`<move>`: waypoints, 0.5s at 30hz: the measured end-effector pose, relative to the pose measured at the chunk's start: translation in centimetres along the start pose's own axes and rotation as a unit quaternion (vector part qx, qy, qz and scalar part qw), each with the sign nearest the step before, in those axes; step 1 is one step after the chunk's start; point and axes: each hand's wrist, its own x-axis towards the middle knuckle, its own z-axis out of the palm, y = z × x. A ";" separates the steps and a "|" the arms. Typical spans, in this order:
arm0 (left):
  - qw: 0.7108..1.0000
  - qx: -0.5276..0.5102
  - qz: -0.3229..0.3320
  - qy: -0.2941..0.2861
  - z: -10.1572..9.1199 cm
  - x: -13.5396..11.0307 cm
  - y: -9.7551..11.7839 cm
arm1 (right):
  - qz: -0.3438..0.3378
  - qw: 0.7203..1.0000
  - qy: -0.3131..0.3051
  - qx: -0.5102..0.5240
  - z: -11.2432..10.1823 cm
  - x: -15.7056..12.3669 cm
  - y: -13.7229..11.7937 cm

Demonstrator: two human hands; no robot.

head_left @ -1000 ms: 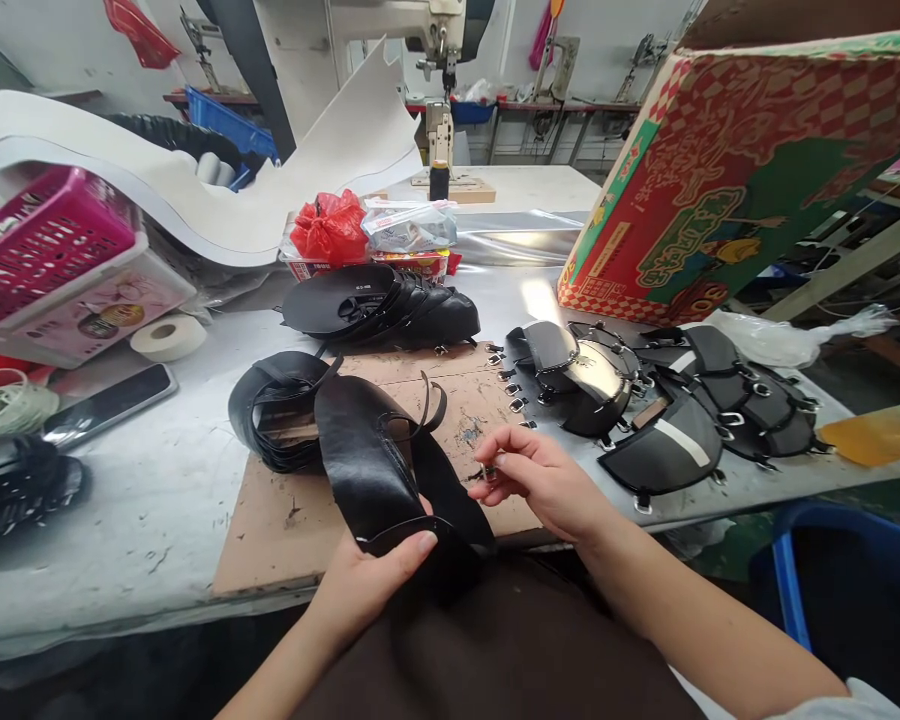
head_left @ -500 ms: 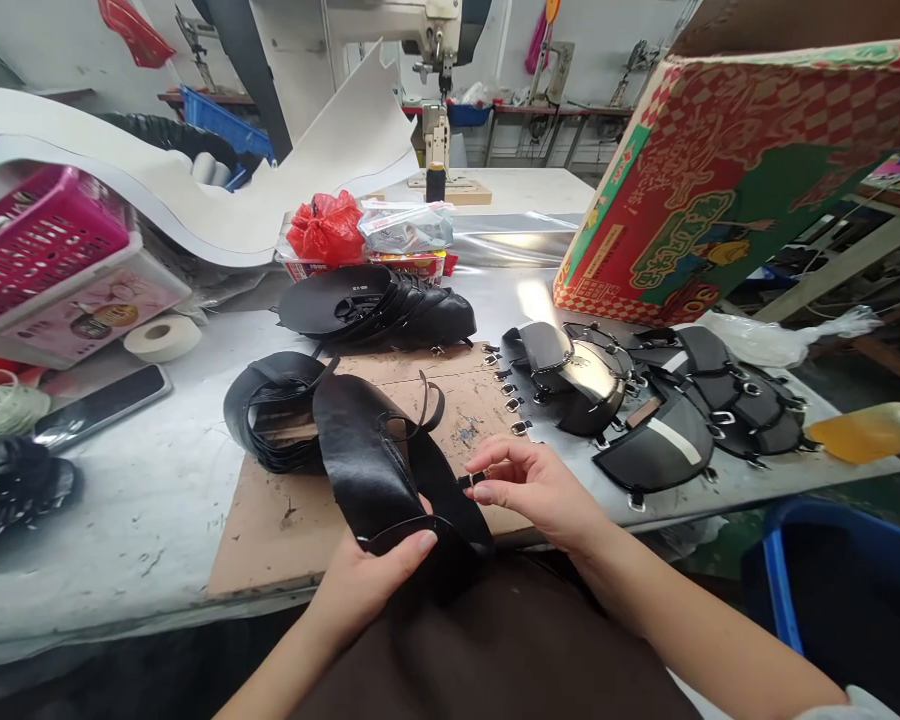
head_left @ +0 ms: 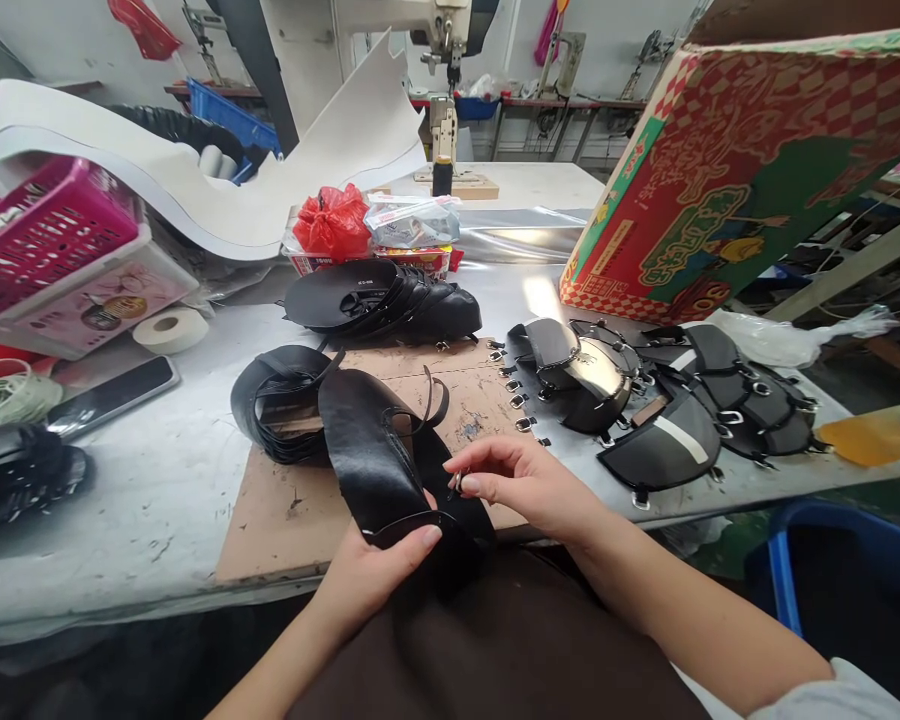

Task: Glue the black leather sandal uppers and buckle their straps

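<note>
A black leather shoe upper with a thin loose strap is held over the near edge of the cardboard sheet. My left hand grips its near end, thumb on top and fingers underneath. Between the thumb and fingertips of my right hand is a small metal buckle on a short black tab, close against the upper's right side. A row of similar buckles lies at the cardboard's right edge. Beside the upper stands a stack of curled black leather pieces.
Black pieces with buckles are heaped on the right, below a red and green carton. More black uppers lie behind. A phone and tape roll are left; a blue bin stands low right.
My right hand has brought the buckle slightly left, in against the upper. My left hand keeps its grip. The whole view has shifted a little.
</note>
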 end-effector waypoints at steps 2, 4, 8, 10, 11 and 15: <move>1.000 -0.003 -0.005 0.004 0.1 -0.1 0.0 | 0.003 1.000 0.002 -0.017 0.1 0.0 0.0; 1.000 -0.010 -0.004 0.004 0.2 -0.1 0.0 | 0.013 1.000 0.010 -0.026 0.2 0.0 0.0; 1.000 -0.013 0.001 0.000 0.1 0.0 0.0 | 0.033 0.998 0.030 -0.046 0.4 0.0 0.2; 1.000 -0.010 -0.001 0.000 0.1 -0.1 0.0 | 0.028 0.997 0.035 -0.066 0.5 0.0 0.2; 1.000 -0.008 -0.001 -0.001 0.1 -0.1 0.1 | 0.021 0.996 0.038 -0.079 0.5 0.0 0.2; 1.000 0.008 0.002 -0.003 0.0 0.0 0.1 | -0.006 0.991 0.045 -0.126 0.6 0.0 0.1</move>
